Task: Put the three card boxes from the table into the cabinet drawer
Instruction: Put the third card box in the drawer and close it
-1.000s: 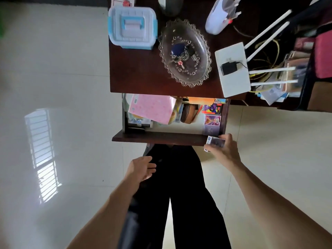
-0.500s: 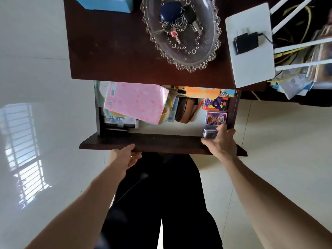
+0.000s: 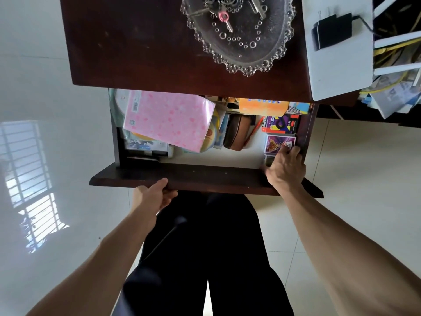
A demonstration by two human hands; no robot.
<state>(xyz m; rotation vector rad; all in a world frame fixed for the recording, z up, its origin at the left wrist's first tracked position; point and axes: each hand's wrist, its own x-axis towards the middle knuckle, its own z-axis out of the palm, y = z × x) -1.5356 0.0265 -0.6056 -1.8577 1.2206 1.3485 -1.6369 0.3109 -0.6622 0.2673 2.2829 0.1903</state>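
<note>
The dark wooden cabinet drawer [image 3: 193,177] is pulled out below the tabletop. Along its right side lie a red and purple card box [image 3: 280,124] and, in front of it, a purple card box [image 3: 276,142]. My right hand [image 3: 286,169] reaches into the front right corner and covers a third card box [image 3: 268,159]; only its dark left edge shows. My left hand [image 3: 155,197] grips the drawer's front panel from below, thumb on top.
A pink notebook [image 3: 168,119], a brown case [image 3: 235,133], an orange box [image 3: 264,107] and discs fill the rest of the drawer. On the tabletop [image 3: 127,42] stand a glass dish with keys [image 3: 239,35] and a white router [image 3: 337,62]. My black trousers are just below the drawer.
My right hand has gone from the drawer's front edge down into the front right corner with the card box. My left hand has closed on the front panel. The camera has come closer.
</note>
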